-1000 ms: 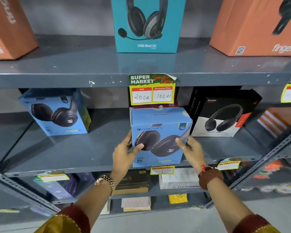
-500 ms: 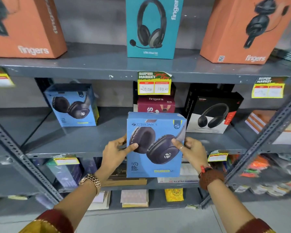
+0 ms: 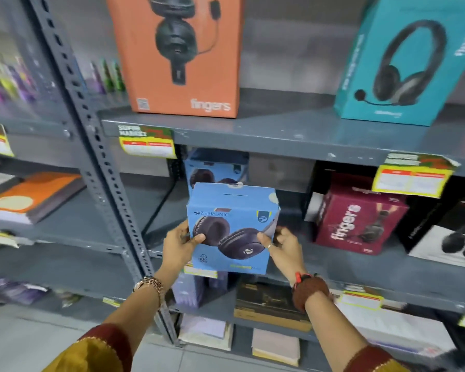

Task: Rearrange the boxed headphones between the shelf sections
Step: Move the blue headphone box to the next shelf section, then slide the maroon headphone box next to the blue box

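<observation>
aloft — blue headphone box [image 3: 232, 229], both hands

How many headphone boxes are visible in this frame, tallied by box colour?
Blue: 2, the held box in left hand and right hand, and the shelved box behind it
Orange: 1
Teal: 1
Maroon: 1
Black-and-white: 1
Total: 6
</observation>
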Demonstrator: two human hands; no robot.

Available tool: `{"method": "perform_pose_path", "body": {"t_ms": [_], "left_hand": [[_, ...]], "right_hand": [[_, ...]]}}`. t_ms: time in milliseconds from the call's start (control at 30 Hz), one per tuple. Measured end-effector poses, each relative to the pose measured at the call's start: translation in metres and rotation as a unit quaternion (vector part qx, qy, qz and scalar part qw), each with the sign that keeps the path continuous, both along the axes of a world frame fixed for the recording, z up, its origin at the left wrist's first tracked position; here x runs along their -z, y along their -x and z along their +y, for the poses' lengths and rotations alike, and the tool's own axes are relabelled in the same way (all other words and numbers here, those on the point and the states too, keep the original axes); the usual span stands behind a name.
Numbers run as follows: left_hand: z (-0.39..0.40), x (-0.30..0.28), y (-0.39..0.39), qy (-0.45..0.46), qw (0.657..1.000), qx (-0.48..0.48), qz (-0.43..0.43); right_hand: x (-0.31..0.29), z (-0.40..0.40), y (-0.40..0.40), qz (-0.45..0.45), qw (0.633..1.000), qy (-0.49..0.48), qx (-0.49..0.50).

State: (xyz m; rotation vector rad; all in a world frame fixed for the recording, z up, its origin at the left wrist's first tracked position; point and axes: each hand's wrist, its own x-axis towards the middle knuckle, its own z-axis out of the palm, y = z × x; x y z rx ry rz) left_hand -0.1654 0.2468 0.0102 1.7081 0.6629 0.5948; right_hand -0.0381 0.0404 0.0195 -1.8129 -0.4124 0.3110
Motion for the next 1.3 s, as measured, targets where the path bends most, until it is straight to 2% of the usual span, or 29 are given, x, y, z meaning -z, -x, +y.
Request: {"method": "perform_pose_path", "body": {"t_ms": [100, 333, 433, 633, 733, 833, 1000, 1133, 1300], "left_hand": [[0.046, 0.005, -0.014, 0.013, 1.0, -0.007, -0.002], [0.102, 0.016, -0.053, 0.038, 0.999, 0.001, -0.014], [0.107, 0.02, -0.06, 0.053, 0.998, 0.004, -0.014], [0.1, 0.027, -0.061, 0.025, 1.0, -0.007, -0.012], [0.072, 0.035, -0.05, 0.092, 0.989, -0.1, -0.063], [0.023, 0.051, -0.041, 0.1, 0.98, -0.147, -0.093], [-0.064, 0.074, -0.065, 0.09, 0.991, -0.076, -0.062], [-0.135, 0.07, -0.121, 0.073, 0.996, 0.01, -0.044], [-0.203, 0.05, -0.191, 0.051, 0.995, 0.069, -0.056]], "right_hand": [[0.008, 0.051, -0.007, -0.001, 1.0, -0.006, 0.003], [0.013, 0.104, -0.038, -0.018, 1.0, 0.0, 0.02], [0.016, 0.105, -0.041, -0.017, 1.0, 0.0, 0.022], [0.029, 0.085, -0.041, 0.005, 1.0, 0.0, 0.0], [0.038, 0.051, -0.042, 0.033, 0.999, -0.003, 0.025], [0.051, -0.002, -0.047, 0.03, 0.997, 0.003, 0.069], [0.074, -0.1, -0.067, 0.038, 0.984, 0.014, 0.176], [0.078, -0.177, -0.11, 0.067, 0.964, 0.009, 0.259], [0.06, -0.233, -0.17, 0.059, 0.964, -0.013, 0.258]]}}
